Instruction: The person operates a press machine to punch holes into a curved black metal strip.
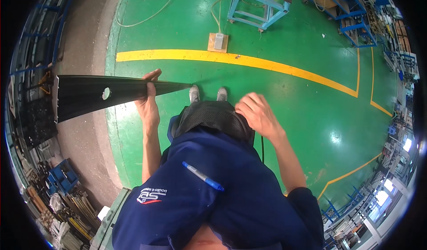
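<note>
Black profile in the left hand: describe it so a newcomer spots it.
Start at the yellow line across the green floor. Below its left end, the left hand grips a long black profile that narrows toward the shoes. Unlike the black mesh by the right hand, it is straight-edged, with a pale oval spot.

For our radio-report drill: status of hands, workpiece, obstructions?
Left hand gripping dark profile, extending leftward. Right hand curled by black mesh, grip unclear. Possible obstruction: white box beyond yellow line.
</note>
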Available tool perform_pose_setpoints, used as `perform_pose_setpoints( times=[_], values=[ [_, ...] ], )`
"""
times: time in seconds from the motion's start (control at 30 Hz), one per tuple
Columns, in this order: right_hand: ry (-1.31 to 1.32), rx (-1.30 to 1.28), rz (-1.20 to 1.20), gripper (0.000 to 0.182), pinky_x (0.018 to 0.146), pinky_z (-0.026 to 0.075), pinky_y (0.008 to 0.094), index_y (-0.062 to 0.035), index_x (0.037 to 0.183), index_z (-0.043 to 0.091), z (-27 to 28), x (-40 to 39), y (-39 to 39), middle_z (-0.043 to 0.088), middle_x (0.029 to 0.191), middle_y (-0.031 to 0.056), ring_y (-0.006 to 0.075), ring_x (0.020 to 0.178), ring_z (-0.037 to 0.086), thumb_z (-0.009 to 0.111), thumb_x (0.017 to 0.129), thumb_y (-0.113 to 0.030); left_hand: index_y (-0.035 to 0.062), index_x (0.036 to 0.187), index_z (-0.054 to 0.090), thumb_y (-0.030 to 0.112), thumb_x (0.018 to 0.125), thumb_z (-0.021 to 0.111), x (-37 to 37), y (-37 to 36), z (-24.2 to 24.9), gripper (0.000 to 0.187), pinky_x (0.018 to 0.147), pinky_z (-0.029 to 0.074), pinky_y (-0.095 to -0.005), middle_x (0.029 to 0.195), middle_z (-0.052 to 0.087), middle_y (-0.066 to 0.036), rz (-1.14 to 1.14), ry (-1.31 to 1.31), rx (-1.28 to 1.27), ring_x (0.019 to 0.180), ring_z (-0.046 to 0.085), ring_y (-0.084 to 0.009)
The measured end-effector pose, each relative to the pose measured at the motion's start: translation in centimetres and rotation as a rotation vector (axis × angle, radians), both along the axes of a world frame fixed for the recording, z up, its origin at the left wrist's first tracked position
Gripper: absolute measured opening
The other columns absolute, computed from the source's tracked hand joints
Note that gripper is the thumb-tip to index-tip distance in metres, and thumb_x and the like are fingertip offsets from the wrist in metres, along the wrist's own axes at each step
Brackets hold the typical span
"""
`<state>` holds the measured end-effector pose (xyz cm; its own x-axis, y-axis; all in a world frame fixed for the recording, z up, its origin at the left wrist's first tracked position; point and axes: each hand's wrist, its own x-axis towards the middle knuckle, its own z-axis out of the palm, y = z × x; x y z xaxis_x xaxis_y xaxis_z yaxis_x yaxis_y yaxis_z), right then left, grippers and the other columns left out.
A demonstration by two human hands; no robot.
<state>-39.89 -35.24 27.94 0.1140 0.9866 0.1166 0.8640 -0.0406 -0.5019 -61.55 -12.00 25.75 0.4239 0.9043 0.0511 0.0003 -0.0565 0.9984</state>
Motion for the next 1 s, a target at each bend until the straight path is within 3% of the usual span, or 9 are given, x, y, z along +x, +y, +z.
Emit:
perform_pose_setpoints(
  times=[0.17, 0.23, 0.33, 0.37, 0.47, 0.57, 0.67, 0.87, 1.0],
  values=[
    [0.015, 0.095, 0.223, 0.012, 0.089, 0.046, 0.0381, -0.0098, 0.092, 0.065, -2.7, -1.4, 6.8, 0.058, 0.095, 0.0036, 0.0218, 0.101, 0.055, 0.064, 0.082, -0.016, 0.0016, 0.119, 0.061, 0.02, 0.102, 0.05, 0.5, 0.1, 0.1, 0.028, 0.104, 0.041, -0.0377, 0.12, 0.064, -0.012, -0.054, -0.02, -0.023, 0.115, 0.057, -0.0211],
    [0.085, 0.07, 0.311, 0.015, 0.09, 0.046, 0.0384, -0.0093, 0.093, 0.065, -4.3, -2.7, 8.6, 0.059, 0.098, 0.0039, 0.0221, 0.103, 0.056, 0.067, 0.08, -0.015, 0.001, 0.12, 0.06, 0.024, 0.103, 0.046, 0.8, 0.0, 0.4, 0.031, 0.105, 0.04, -0.0393, 0.12, 0.063, -0.014, -0.083, 0.032, 0.008, 0.116, 0.057, -0.0231],
    [0.253, 0.142, 0.147, 0.02, 0.09, 0.047, 0.0388, -0.0078, 0.094, 0.064, -4.4, -3.1, 8.1, 0.06, 0.104, 0.0047, 0.0227, 0.105, 0.056, 0.071, 0.075, -0.012, 0.0008, 0.12, 0.059, 0.027, 0.104, 0.044, 0.8, -0.2, 0.5, 0.034, 0.105, 0.039, -0.0402, 0.12, 0.063, -0.014, -0.101, 0.054, 0.024, 0.115, 0.058, -0.0241],
    [0.378, 0.139, 0.086, 0.023, 0.091, 0.046, 0.0403, -0.0072, 0.092, 0.064, -5.3, -2.3, 7.3, 0.059, 0.112, 0.0062, 0.0261, 0.107, 0.056, 0.074, 0.071, -0.008, 0.0009, 0.121, 0.059, 0.028, 0.104, 0.044, 0.6, -0.3, 0.4, 0.035, 0.105, 0.039, -0.0403, 0.12, 0.063, -0.014, -0.098, 0.054, 0.02, 0.115, 0.058, -0.0241],
    [0.604, -0.08, 0.016, 0.022, 0.093, 0.045, 0.041, -0.0068, 0.088, 0.065, -3.4, 0.1, 2.7, 0.057, 0.115, 0.0085, 0.0304, 0.109, 0.054, 0.075, 0.069, -0.009, 0.0009, 0.121, 0.059, 0.031, 0.104, 0.044, -0.1, -0.4, -0.2, 0.038, 0.105, 0.039, -0.0404, 0.121, 0.063, -0.014, -0.069, 0.076, 0.004, 0.116, 0.057, -0.0241],
    [0.541, -0.229, 0.036, 0.025, 0.096, 0.044, 0.0414, -0.006, 0.084, 0.064, -0.5, -0.7, -1.3, 0.055, 0.118, 0.0095, 0.033, 0.112, 0.052, 0.077, 0.064, -0.011, 0.0033, 0.119, 0.062, 0.028, 0.101, 0.05, -0.8, -0.2, -1.0, 0.033, 0.104, 0.039, -0.0386, 0.122, 0.064, -0.011, -0.044, 0.019, -0.04, 0.117, 0.056, -0.0211],
    [0.463, -0.229, -0.135, 0.028, 0.097, 0.044, 0.0426, -0.0062, 0.084, 0.065, 1.4, -2.5, -2.7, 0.054, 0.121, 0.01, 0.0326, 0.115, 0.05, 0.079, 0.06, -0.012, 0.0033, 0.119, 0.062, 0.03, 0.102, 0.048, -1.0, 0.2, -1.0, 0.034, 0.105, 0.038, -0.0394, 0.122, 0.064, -0.012, -0.03, 0.026, -0.037, 0.117, 0.056, -0.0216],
    [0.125, -0.229, -0.21, 0.026, 0.09, 0.046, 0.0444, -0.0033, 0.082, 0.064, 1.7, -4.7, -3.1, 0.053, 0.124, 0.0124, 0.031, 0.113, 0.053, 0.079, 0.064, -0.014, 0.0016, 0.12, 0.06, 0.028, 0.103, 0.045, -0.6, 0.8, -0.7, 0.035, 0.105, 0.039, -0.0403, 0.122, 0.063, -0.013, -0.022, -0.021, -0.06, 0.118, 0.056, -0.0248],
    [0.018, -0.376, -0.231, 0.028, 0.091, 0.046, 0.0435, -0.0026, 0.093, 0.067, 2.5, -5.7, -3.6, 0.05, 0.132, 0.0125, 0.0307, 0.113, 0.053, 0.077, 0.072, -0.019, 0.0016, 0.121, 0.059, 0.027, 0.103, 0.044, -0.6, 0.9, -0.5, 0.034, 0.106, 0.038, -0.0408, 0.123, 0.062, -0.014, -0.044, -0.007, -0.073, 0.119, 0.055, -0.0256]
  ],
)
